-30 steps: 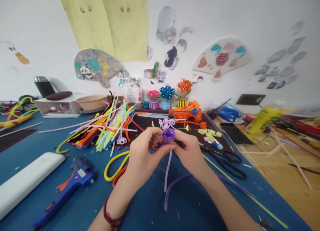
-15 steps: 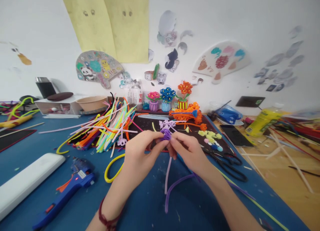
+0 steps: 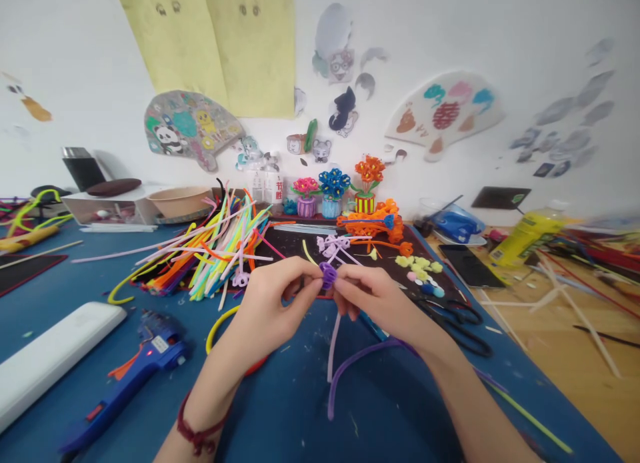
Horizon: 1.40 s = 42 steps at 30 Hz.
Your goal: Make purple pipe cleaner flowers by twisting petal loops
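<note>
Between my two hands is a small purple pipe-cleaner flower (image 3: 329,275) made of curled loops. My left hand (image 3: 280,293) pinches its left side with thumb and forefinger. From the right, my right hand (image 3: 373,293) pinches it too, its lower fingers curled and partly hidden. A pale lilac pipe cleaner (image 3: 334,349) hangs down under the right fingers; where its upper end goes is hidden. A darker purple pipe cleaner (image 3: 350,359) arcs over the blue mat below my hands. Just beyond them lie lilac looped flowers (image 3: 333,245).
A blue glue gun (image 3: 145,369) and a white case (image 3: 55,356) lie at left. Behind is a heap of coloured pipe cleaners (image 3: 220,249). Black scissors (image 3: 460,323) rest by my right forearm, near small pompoms (image 3: 420,269). Pipe-cleaner flower pots (image 3: 333,206) stand at the wall.
The purple flower has turned between my fingers and shows its loops more side-on. My hands have shifted slightly left in view, and the whole scene has moved a little with the head.
</note>
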Tool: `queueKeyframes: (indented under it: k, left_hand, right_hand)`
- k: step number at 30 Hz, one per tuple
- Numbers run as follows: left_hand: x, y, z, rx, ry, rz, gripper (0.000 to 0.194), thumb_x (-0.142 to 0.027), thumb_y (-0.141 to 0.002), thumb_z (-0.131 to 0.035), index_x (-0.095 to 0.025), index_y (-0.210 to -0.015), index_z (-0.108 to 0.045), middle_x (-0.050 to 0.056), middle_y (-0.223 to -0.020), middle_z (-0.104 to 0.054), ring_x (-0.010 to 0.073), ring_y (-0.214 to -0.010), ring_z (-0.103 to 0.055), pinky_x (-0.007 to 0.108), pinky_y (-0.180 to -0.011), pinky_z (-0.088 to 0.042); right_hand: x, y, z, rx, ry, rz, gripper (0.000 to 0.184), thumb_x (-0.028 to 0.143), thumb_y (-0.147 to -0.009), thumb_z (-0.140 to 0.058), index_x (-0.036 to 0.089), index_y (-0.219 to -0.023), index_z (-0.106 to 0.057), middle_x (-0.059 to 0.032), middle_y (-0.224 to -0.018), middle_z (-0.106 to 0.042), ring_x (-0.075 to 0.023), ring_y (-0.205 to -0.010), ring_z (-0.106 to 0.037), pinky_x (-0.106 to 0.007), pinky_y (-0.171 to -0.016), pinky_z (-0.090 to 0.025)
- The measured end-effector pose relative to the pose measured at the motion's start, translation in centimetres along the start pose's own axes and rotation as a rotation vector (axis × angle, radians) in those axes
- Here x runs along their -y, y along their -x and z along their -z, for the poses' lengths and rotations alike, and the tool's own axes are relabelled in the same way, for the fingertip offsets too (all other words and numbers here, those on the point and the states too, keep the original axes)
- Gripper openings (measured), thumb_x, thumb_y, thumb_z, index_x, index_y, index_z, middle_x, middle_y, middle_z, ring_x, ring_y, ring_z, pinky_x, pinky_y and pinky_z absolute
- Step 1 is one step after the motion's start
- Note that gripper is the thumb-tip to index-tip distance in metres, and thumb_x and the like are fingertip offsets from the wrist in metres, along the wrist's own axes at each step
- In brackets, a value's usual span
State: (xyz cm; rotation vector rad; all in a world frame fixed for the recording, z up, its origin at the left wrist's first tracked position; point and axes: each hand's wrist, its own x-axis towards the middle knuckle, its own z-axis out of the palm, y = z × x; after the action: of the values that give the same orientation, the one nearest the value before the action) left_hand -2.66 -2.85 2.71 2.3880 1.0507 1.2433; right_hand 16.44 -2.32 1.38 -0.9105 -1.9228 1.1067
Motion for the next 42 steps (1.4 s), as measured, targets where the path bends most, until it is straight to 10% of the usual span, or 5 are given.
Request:
queueKeyframes:
  k: [8, 42]
  left_hand:
    - [0.3, -0.3, -0.6, 0.066, 0.061, 0.162, 0.008, -0.018, -0.084, -0.057, -0.017, -0.078, -0.063, -0.004, -0.057, -0.059, 0.0084, -0.049, -0.049, 0.018, -0.046, -0.035]
    - [-0.3, 0.0, -0.5, 0.172, 0.329, 0.247, 0.026, -0.025, -0.090, -0.044, -0.018, -0.065, -0.042, -0.005, -0.060, -0.036, 0.0101, -0.057, -0.032, 0.024, -0.052, -0.026]
  right_hand:
    - [-1.3, -0.3, -0.3, -0.167, 0.599, 0.167, 0.025, 0.018, -0.096, -0.042, 0.018, -0.074, -0.054, -0.0002, -0.070, -0.057, -0.0137, -0.064, -0.050, -0.025, -0.059, -0.033]
    - [0.6, 0.3, 0.6, -0.016, 0.330, 0.086, 0.026, 0.023, -0.093, -0.044, 0.018, -0.068, -0.046, 0.0050, -0.061, -0.040, -0.0094, -0.056, -0.035, -0.021, -0.050, -0.026]
